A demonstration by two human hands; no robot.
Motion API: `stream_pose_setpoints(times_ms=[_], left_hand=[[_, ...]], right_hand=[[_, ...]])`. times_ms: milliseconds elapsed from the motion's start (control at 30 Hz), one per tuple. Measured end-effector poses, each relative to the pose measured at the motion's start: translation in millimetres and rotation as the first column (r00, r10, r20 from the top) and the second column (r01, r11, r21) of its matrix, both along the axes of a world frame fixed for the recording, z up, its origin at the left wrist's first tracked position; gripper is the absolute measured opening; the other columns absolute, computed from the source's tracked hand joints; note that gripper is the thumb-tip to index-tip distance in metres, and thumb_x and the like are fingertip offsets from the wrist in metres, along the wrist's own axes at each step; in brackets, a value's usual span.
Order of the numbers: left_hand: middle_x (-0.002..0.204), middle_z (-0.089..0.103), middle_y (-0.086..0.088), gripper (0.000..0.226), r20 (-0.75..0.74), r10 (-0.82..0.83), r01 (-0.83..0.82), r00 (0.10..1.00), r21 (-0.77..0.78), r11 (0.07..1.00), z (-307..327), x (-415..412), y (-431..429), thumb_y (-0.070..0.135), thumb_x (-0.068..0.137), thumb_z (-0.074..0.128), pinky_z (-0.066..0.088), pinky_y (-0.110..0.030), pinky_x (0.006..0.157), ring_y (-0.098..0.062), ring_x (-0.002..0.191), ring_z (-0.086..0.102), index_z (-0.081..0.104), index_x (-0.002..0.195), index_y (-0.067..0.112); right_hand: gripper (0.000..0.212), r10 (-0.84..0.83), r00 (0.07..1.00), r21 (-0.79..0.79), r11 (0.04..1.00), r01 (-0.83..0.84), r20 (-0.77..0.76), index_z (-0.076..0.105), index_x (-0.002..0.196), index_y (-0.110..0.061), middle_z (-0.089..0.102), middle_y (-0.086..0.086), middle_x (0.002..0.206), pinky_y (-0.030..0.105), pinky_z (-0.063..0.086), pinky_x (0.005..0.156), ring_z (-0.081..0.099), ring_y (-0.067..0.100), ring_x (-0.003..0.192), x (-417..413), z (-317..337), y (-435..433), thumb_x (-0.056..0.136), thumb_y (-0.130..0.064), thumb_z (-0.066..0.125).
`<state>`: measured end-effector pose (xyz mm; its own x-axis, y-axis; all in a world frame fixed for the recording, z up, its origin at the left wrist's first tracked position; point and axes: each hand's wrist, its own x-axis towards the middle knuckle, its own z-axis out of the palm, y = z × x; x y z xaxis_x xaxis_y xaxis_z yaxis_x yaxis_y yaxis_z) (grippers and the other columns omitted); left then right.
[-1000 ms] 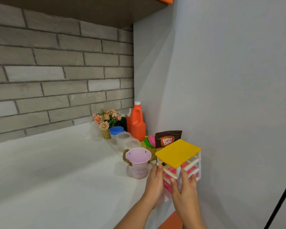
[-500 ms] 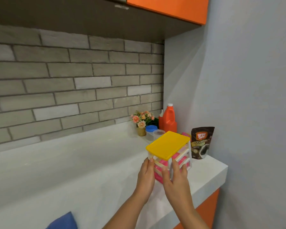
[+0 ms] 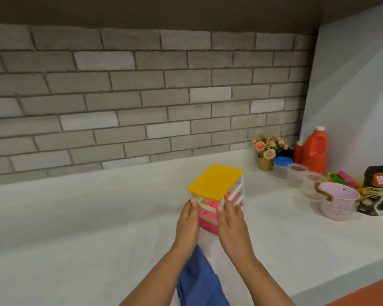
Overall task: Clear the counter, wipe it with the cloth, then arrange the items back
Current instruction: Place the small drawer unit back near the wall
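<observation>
A small drawer unit (image 3: 217, 191) with a yellow top, white frame and pink drawers is held above the white counter (image 3: 75, 217) near its middle. My left hand (image 3: 187, 224) grips its left front corner and my right hand (image 3: 232, 221) grips its right front side. A blue cloth (image 3: 199, 281) lies on the counter under my forearms, partly hidden by them.
At the right end stand a pink bucket (image 3: 336, 202), a brown coffee pouch (image 3: 378, 191), clear tubs (image 3: 296, 175), one with a blue lid (image 3: 282, 162), an orange bottle (image 3: 314, 151), a flower pot (image 3: 266, 151) and coloured items (image 3: 343, 178). A brick wall runs behind.
Both hands carried the drawer unit leftward, away from the right-end group to the counter's middle. The view turned left and down, bringing the blue cloth into sight.
</observation>
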<state>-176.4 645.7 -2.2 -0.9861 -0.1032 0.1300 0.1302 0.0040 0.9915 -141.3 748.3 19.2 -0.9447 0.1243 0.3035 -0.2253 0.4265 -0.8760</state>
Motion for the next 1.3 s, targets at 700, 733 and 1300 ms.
stream_pose_setpoints(times_ms=[700,733,1300], left_hand=[[0.107,0.068,0.0,0.026,0.029,0.462,-0.463,0.886,0.023,0.886,-20,-54,-250,0.033,0.1,0.035,0.05,-0.044,0.094,-0.018,0.101,0.065,0.061,0.103,0.031],[0.108,0.068,0.0,0.025,0.036,0.464,-0.465,0.885,0.015,0.885,-20,-55,-263,0.033,0.101,0.035,0.051,-0.042,0.093,-0.017,0.101,0.065,0.06,0.103,0.032],[0.127,0.051,-0.001,0.036,0.105,0.476,-0.471,0.873,-0.07,0.879,-55,-107,-418,0.036,0.1,0.032,0.043,-0.029,0.091,-0.016,0.111,0.054,0.046,0.131,0.024]], right_hand=[[0.043,0.438,0.89,-0.24,0.884,-0.401,0.125,0.052,0.131,-0.023,0.058,0.003,0.126,0.026,0.042,0.094,0.056,0.018,0.114,-131,-33,-251,0.1,-0.039,0.027],[0.042,0.444,0.885,-0.254,0.88,-0.401,0.14,0.052,0.131,-0.024,0.058,0.002,0.125,0.027,0.042,0.096,0.056,0.018,0.113,-133,-32,-265,0.1,-0.039,0.027],[0.088,0.523,0.817,-0.371,0.828,-0.42,0.242,0.049,0.128,-0.043,0.059,-0.008,0.129,0.046,0.042,0.104,0.056,0.015,0.119,-209,-88,-430,0.058,-0.093,0.03]])
